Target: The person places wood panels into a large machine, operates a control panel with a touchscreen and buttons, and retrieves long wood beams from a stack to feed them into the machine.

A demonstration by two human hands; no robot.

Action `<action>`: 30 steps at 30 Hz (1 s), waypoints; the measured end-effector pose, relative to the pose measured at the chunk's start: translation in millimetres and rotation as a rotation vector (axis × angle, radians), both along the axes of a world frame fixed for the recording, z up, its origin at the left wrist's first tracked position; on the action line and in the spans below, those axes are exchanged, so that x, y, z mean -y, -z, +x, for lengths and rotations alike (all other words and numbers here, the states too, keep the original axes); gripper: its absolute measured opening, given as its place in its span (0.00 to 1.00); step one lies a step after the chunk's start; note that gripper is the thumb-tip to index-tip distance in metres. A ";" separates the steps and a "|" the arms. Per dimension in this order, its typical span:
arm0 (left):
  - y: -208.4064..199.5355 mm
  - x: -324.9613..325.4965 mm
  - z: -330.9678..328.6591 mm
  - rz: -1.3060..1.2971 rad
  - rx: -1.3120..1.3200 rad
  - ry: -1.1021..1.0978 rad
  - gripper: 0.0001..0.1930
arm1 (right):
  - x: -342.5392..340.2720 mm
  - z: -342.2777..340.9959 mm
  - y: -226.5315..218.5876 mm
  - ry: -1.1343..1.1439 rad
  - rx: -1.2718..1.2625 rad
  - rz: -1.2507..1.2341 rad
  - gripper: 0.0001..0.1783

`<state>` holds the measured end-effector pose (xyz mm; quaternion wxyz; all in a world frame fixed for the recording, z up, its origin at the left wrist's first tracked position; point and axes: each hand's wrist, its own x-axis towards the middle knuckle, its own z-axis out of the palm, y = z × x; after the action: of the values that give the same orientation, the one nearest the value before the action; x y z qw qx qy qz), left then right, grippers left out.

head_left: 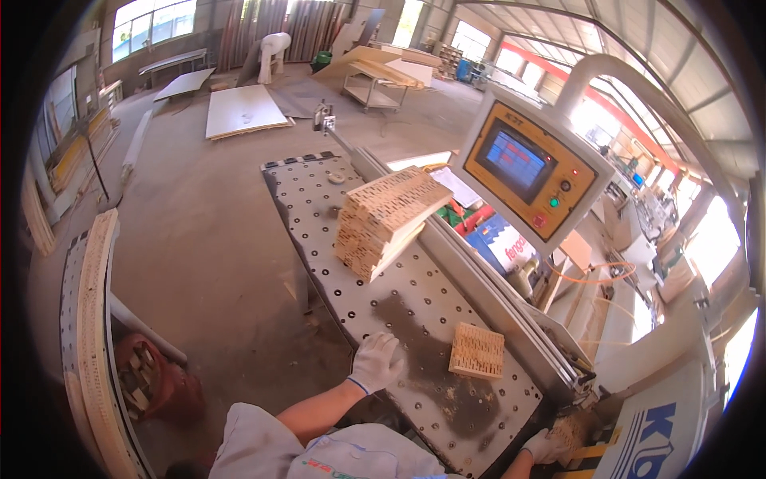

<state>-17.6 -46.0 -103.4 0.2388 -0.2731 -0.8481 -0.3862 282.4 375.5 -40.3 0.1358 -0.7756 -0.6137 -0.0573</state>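
My left hand (377, 363), in a white glove, rests on the near left edge of the perforated metal table (327, 271). Its fingers curl in, with no object visible in them. At the lower right, my right hand (544, 445), also gloved, grips a slotted light-wood block (570, 433) beside the machine's housing; the fingertips are partly hidden. Another slotted wood block (476, 351) lies alone on the table between my hands. Farther along stands a stack of slotted wood blocks (383, 219), close to the metal rail.
A control panel (523, 172) with a lit screen hangs on a curved arm at the right. A long metal rail (479, 279) borders the table. To the left are a red bin (163, 387) of wood offcuts and a long board (96, 319). White panels (246, 110) lie farther back.
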 end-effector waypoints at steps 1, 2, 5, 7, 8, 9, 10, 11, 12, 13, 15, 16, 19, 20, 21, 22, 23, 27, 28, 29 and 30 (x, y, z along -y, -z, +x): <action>-0.4 -3.4 -0.1 0.010 -0.003 -0.003 0.30 | -5.9 5.3 7.4 -0.071 0.141 0.060 0.45; 1.9 -3.6 -0.4 0.008 0.004 0.006 0.30 | -10.3 2.8 10.6 -0.079 0.139 0.067 0.45; 3.2 -2.0 -0.1 0.015 0.013 0.009 0.29 | -12.6 -5.8 8.1 -0.137 0.169 -0.089 0.48; 2.4 -0.4 1.2 0.023 0.018 0.006 0.29 | -4.0 -7.5 1.8 -0.157 0.151 -0.110 0.48; 1.9 0.7 1.5 0.028 0.012 0.005 0.29 | -0.3 -8.2 -0.8 -0.157 0.147 -0.095 0.46; 1.5 1.6 2.2 0.031 0.006 0.005 0.28 | -0.9 -9.1 -1.8 -0.158 0.148 -0.095 0.46; 0.9 2.2 2.3 0.030 0.005 0.010 0.28 | -0.6 -8.3 -1.5 -0.156 0.144 -0.087 0.46; 0.3 2.8 2.6 0.028 -0.001 0.012 0.28 | 0.0 -7.1 -1.2 -0.152 0.140 -0.081 0.45; -0.4 3.5 3.4 0.025 -0.008 0.015 0.28 | 1.4 -5.4 -1.0 -0.145 0.139 -0.084 0.45; -0.4 3.6 3.6 0.020 -0.010 0.023 0.28 | 2.9 -5.0 -0.8 -0.169 0.110 -0.055 0.43; -0.6 4.6 5.1 0.022 -0.004 0.020 0.28 | 6.2 -6.3 -4.0 -0.181 0.077 -0.035 0.42; 0.1 4.0 4.8 0.016 -0.009 0.040 0.28 | 7.9 -8.0 -9.6 -0.214 0.051 -0.027 0.41; 1.0 -0.1 1.8 -0.036 0.031 0.058 0.28 | -15.2 9.6 7.4 -0.221 0.051 -0.002 0.43; 2.6 -2.9 0.3 -0.034 0.007 0.037 0.28 | -25.3 13.9 17.5 -0.225 0.084 0.018 0.47; 4.3 -5.8 -1.7 -0.031 -0.017 0.023 0.28 | -33.1 19.8 27.8 -0.239 0.038 0.026 0.47; 3.6 -10.0 -4.9 -0.034 -0.011 0.048 0.27 | -40.7 26.4 38.1 -0.241 -0.007 0.039 0.46; 5.6 -9.1 -6.0 -0.043 -0.021 0.110 0.27 | -46.4 29.3 49.6 -0.269 -0.044 0.044 0.48; 10.5 -3.6 -4.6 -0.061 -0.041 0.062 0.27 | -57.0 18.8 61.3 -0.296 -0.035 0.083 0.50; 10.4 -3.3 -4.7 -0.059 -0.028 0.033 0.27 | -50.3 15.7 56.8 -0.319 -0.027 0.140 0.47; 11.3 -5.7 -5.8 -0.068 -0.033 0.065 0.27 | -49.0 15.7 52.2 -0.323 -0.046 0.142 0.45; 12.6 -7.8 -6.5 -0.074 -0.022 0.060 0.28 | -48.0 16.7 47.7 -0.319 -0.059 0.135 0.44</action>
<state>-24.1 -38.2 -116.1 0.2259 -0.3114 -0.8505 -0.3586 299.1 423.4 -88.0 0.2126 -0.6589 -0.7196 -0.0533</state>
